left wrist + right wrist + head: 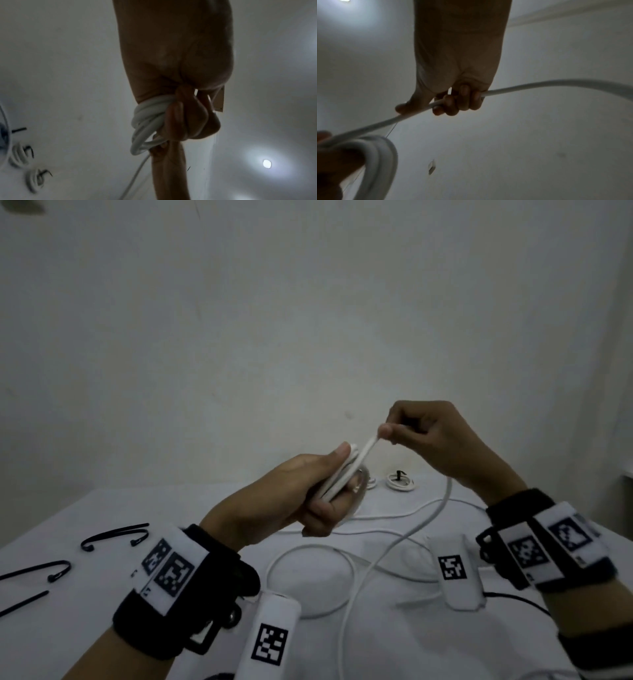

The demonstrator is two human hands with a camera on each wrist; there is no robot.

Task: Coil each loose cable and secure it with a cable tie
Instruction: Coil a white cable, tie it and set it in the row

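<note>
Two hands (346, 470) on white cable (394, 549)

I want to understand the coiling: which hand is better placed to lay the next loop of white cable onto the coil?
The right hand. It pinches the free run of the white cable just beside the coil, while the left hand is occupied gripping the coil.

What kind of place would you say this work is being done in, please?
Probably a plain indoor room set up as a workspace: a white-covered table against a bare white wall, with black cable ties laid out and finished cable coils at the back.
</note>
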